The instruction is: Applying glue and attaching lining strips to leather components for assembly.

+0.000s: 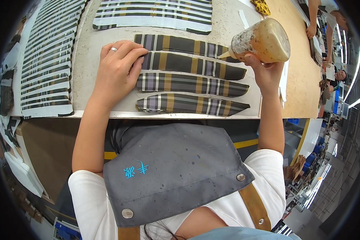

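Several dark plaid fabric strips (194, 65), with mustard, lilac and white bands, lie in a stack of rows before me. My left hand (122, 62), with a ring on one finger, is closed at the left end of the upper strips. Its thumb and fingertips meet at the second strip's edge. In my right hand (267, 74) is a squeeze bottle (268, 40) of cloudy amber liquid, tilted with its base up to the right. The pale nozzle points left and down, at the right part of the farthest strip (180, 45). Whether liquid is coming out is too small to tell.
A long row of plaid pieces with white strips (48, 60) covers the table's left side. Another such bundle (152, 16) lies at the back. A yellow patterned item (261, 7) sits at the far right. Other people work beyond the wooden board (304, 80).
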`<state>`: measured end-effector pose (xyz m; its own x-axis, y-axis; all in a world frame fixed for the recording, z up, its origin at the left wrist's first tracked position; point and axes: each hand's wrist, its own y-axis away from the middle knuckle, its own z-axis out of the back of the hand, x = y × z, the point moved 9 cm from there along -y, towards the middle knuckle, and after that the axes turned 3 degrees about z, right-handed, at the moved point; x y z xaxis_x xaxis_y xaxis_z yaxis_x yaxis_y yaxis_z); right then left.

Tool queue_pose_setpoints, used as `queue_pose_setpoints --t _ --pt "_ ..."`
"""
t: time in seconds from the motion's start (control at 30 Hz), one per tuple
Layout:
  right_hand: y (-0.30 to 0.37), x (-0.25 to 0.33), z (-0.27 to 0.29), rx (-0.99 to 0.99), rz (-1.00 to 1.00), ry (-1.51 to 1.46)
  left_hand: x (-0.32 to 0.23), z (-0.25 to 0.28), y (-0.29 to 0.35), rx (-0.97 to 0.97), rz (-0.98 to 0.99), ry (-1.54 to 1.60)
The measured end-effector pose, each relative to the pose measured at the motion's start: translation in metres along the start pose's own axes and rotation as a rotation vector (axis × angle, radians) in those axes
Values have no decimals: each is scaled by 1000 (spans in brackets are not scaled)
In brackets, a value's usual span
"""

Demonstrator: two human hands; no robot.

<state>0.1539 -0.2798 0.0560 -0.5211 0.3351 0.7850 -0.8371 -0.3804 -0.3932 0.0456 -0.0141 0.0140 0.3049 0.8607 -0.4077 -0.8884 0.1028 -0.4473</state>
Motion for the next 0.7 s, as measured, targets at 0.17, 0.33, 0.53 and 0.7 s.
queue_pose_setpoints --t 0.17,0.33,0.53,0.7 --pt "6 -5 17 -81 -55 -4 -1 1 2 -2 4 -23" --pt "-7 -14 17 -138 -153 -61 -1 2 1 -4 1 -31" --pt "-41 -16 -47 16 -315 -508 -1 3 2 -19 -8 -7" --pt "-63 -2 -101 148 -198 -535 0 3 3 -27 -9 38"
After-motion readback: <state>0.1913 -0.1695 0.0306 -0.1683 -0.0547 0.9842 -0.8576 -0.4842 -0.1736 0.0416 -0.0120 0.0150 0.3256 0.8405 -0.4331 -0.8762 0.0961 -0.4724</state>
